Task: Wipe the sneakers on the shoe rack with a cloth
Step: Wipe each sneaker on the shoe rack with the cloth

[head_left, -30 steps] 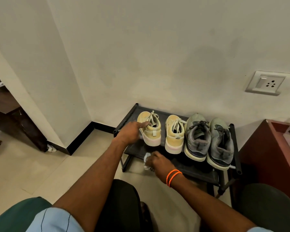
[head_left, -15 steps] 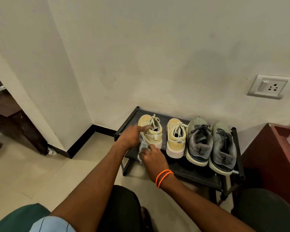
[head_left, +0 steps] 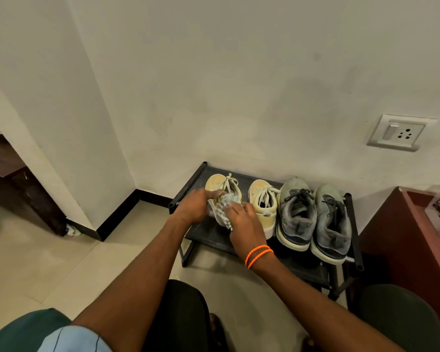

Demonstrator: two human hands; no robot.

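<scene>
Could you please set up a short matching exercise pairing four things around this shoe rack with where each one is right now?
Things:
1. pale checked cloth
2. grey lace-up sneakers
3. orange cord bracelets
4. white wall socket plate

Places:
A. on the wall above the black metal shoe rack
B. round the right wrist
C. against the leftmost yellow sneaker
D. right end of the rack

Pairs: 1-C, 2-D, 3-B, 4-A

Black shoe rack [head_left: 351, 224] against wall: two yellow sneakers, two grey sneakers [head_left: 296, 214] beside them. Left hand [head_left: 196, 205] grips the leftmost yellow sneaker [head_left: 217, 182]; right hand [head_left: 244, 222] holds a pale cloth [head_left: 225, 207] against it. Orange bands [head_left: 258, 255] on right wrist.
</scene>
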